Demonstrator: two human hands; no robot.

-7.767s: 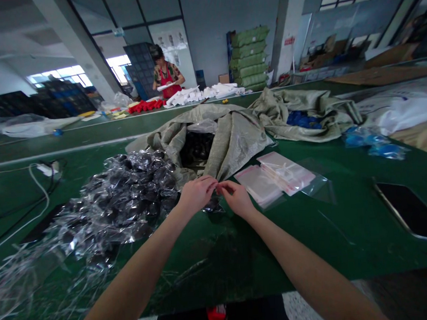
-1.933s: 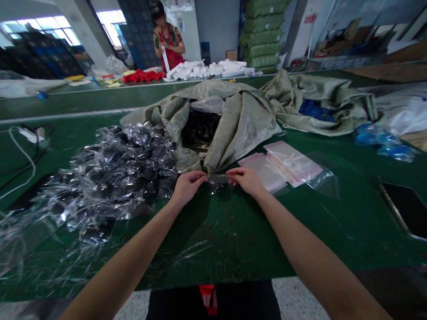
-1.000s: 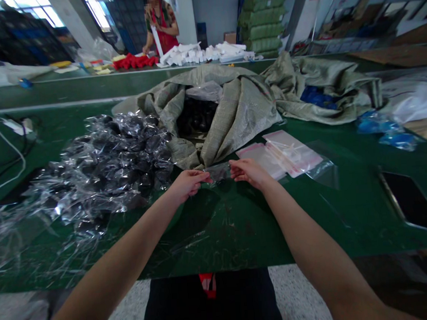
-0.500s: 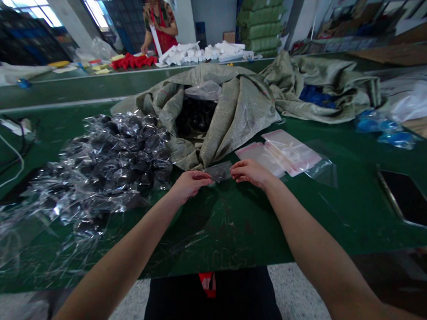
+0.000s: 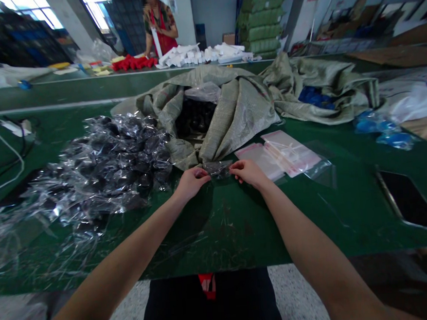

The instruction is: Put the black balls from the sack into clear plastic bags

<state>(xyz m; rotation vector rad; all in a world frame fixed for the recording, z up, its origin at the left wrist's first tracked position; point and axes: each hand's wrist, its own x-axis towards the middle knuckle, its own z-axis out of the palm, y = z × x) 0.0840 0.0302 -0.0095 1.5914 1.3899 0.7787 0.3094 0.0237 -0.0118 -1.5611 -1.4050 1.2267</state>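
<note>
"Where's the packet from here?"

"The clear packet (image 5: 218, 169), something dark inside, is between the two hands, just short of the sack (image 5: 241, 114) at its twelve o'clock. Whether it touches the green surface (image 5: 229, 232), I can't tell."

"And the fingers?"

"The left hand (image 5: 192, 182) seems to pinch its nine-o'clock end, thumb against fingers. The right hand (image 5: 248, 173) pinches the three-o'clock end by the fingertips."

"How would you handle it?"

"I'd draw both ends evenly and level, so the film lies smooth. Tug too hard and thin plastic could stretch or split. Light pinches, edges only."

"Anything nearby to mind?"

"The pile of wrapped dark pieces (image 5: 126, 161) at nine o'clock looks slippery; I'd steer the left forearm clear. At three, the flat clear bags (image 5: 289, 154) lie near the right wrist, easily skewed."
</note>
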